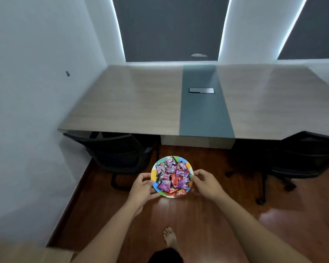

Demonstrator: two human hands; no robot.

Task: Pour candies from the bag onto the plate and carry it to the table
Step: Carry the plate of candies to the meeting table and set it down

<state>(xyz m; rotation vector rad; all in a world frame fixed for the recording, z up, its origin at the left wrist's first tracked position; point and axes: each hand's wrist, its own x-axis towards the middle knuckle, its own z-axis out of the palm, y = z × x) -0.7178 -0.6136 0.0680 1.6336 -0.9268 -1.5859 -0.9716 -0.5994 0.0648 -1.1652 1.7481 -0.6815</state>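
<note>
A round plate [180, 160] with a multicoloured rim is held in the air above the wooden floor, in front of the table. It is heaped with wrapped candies [172, 177] in purple, pink and red. My left hand [141, 188] grips the plate's left rim. My right hand [207, 184] grips its right rim. The long table [133, 103], light wood with a grey-green centre strip, stands ahead of the plate. No candy bag is in view.
A black office chair [118, 154] is tucked under the table at the left, another [300, 158] at the right. A dark cable box [201, 90] sits in the table's centre strip. A white wall [36, 92] runs along the left. My bare foot [170, 238] is on the floor.
</note>
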